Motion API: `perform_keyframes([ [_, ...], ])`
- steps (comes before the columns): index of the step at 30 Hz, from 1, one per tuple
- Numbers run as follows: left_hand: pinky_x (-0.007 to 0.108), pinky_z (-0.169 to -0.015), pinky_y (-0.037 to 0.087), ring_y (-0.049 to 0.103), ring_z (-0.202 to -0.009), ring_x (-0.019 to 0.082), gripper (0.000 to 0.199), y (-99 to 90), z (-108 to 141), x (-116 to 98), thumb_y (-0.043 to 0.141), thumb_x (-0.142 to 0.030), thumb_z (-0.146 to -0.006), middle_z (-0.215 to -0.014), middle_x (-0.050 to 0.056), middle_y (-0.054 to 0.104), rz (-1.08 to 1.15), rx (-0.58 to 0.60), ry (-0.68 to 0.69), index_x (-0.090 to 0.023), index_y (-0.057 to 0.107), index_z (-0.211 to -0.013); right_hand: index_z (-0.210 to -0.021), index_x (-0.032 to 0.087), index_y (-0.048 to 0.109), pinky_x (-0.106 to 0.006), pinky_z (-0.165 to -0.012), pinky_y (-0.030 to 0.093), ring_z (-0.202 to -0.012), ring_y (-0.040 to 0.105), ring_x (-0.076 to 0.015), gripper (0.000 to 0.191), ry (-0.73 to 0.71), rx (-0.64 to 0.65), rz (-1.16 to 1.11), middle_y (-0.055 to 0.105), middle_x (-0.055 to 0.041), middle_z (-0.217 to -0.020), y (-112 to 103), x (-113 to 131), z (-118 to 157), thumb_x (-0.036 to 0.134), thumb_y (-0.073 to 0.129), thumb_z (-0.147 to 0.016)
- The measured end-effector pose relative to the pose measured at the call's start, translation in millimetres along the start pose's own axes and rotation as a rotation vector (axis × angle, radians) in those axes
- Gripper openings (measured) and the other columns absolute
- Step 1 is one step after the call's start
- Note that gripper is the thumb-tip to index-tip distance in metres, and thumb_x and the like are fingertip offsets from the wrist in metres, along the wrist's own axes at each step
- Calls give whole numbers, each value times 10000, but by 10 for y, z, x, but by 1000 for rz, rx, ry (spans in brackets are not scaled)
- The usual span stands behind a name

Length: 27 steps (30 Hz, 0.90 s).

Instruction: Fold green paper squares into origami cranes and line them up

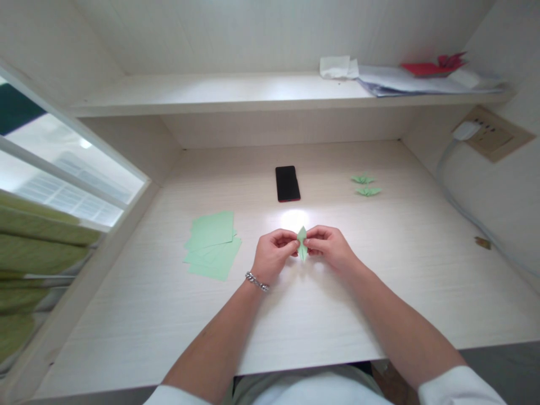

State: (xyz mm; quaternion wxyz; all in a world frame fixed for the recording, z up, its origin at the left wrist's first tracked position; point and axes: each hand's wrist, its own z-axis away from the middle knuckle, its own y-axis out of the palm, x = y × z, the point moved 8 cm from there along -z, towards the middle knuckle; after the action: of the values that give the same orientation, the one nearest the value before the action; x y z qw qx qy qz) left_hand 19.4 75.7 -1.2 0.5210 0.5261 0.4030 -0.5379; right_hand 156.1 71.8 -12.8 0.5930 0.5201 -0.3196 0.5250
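Between my two hands is a small folded piece of green paper [302,244], narrow and pointed at both ends. My left hand [275,251] pinches its left side between thumb and fingers, and a silver chain bracelet [257,281] circles that wrist. On the other side, my right hand [331,246] pinches the right edge the same way. Several sheets of green paper [212,232] lie fanned in a loose pile to the left of my left hand. Two folded green paper cranes [368,192] rest on the desk, beyond my right hand.
A black phone [287,184] lies on the desk [139,315] ahead of my hands. The shelf [211,90] above carries papers [413,80] and a red folded paper [451,60]. At right, a white cable [458,208] runs from a wall socket [495,135].
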Motion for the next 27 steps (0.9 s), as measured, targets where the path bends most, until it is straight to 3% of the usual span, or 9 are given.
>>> perform_keyframes([
  [6,239,-554,537,619,-562,117,70,-10,2,-15,688,-141,-662,-668,14,675,33,2,29,-150,700,-731,-714,170,719,-260,-593,475,-596,596,-126,152,28,50,-107,663,-4,-654,22,9,16,184,766,-570],
  [13,259,-598,560,643,-598,135,84,10,20,-53,674,-136,-665,-707,32,700,-47,12,56,-152,721,-732,-742,152,709,-288,-627,503,-641,621,-154,150,3,26,22,678,-34,-697,-35,18,-1,256,740,-639],
  [21,285,-634,570,652,-639,146,209,22,10,-20,706,-254,-710,-764,60,699,4,39,13,-133,702,-881,-805,176,626,-284,-627,499,-672,610,-156,182,-216,-20,301,643,-13,-728,-55,167,9,268,715,-676],
  [27,276,-596,541,639,-614,157,251,16,-7,62,735,-347,-707,-713,74,691,-96,81,-2,-125,702,-820,-896,198,626,-313,-720,518,-784,649,-183,171,-318,-31,430,681,-48,-863,-18,259,86,272,668,-748],
])
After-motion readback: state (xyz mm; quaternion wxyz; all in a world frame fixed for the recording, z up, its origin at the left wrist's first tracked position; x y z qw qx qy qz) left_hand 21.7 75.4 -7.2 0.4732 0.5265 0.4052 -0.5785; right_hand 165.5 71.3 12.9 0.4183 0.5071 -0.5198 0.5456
